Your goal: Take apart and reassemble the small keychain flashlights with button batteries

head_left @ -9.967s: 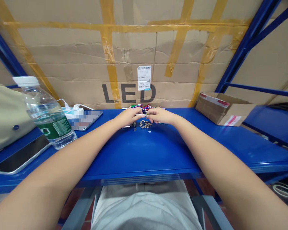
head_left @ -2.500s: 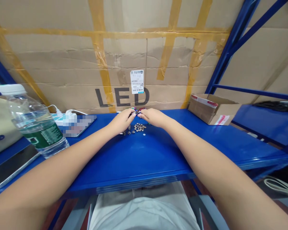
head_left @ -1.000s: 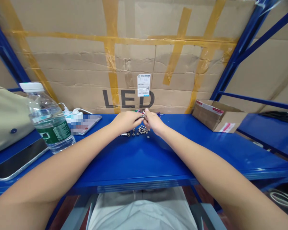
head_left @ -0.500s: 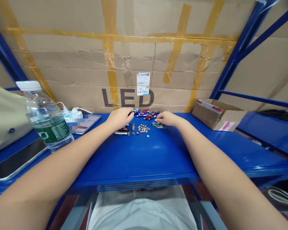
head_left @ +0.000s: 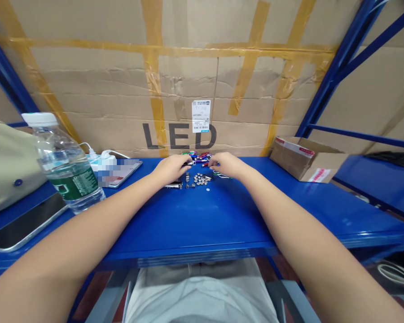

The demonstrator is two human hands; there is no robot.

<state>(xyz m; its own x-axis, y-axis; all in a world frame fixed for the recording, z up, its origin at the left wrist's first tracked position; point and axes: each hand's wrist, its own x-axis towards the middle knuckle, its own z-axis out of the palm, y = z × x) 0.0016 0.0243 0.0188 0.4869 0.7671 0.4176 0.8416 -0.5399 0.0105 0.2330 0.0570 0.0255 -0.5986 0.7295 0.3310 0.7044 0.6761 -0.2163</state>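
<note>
My left hand (head_left: 173,168) is closed on a small dark tube with a silver end (head_left: 190,163), like a mini flashlight. To its right, my right hand (head_left: 225,163) has its fingers bent together over the table; what they hold, if anything, is too small to make out. Beneath it lie thin green and silver clips (head_left: 222,175), partly covered. Behind and between both hands is a pile of blue, red and purple metal tubes (head_left: 202,157). Nearer me are several silver button cells (head_left: 201,180), a row of small metal parts (head_left: 187,179) and silver tubes (head_left: 174,185) beside my left wrist.
A water bottle (head_left: 69,166), a dark phone (head_left: 25,222), a tablet (head_left: 126,172) and a white power strip (head_left: 101,160) stand on the left. An open cardboard box (head_left: 292,157) is at right. A large carton (head_left: 114,89) rises behind the blue table (head_left: 202,224).
My right hand has moved slightly left, from over the clips toward the tube pile. My left hand has shifted slightly right and down, and the tube's silver end now shows.
</note>
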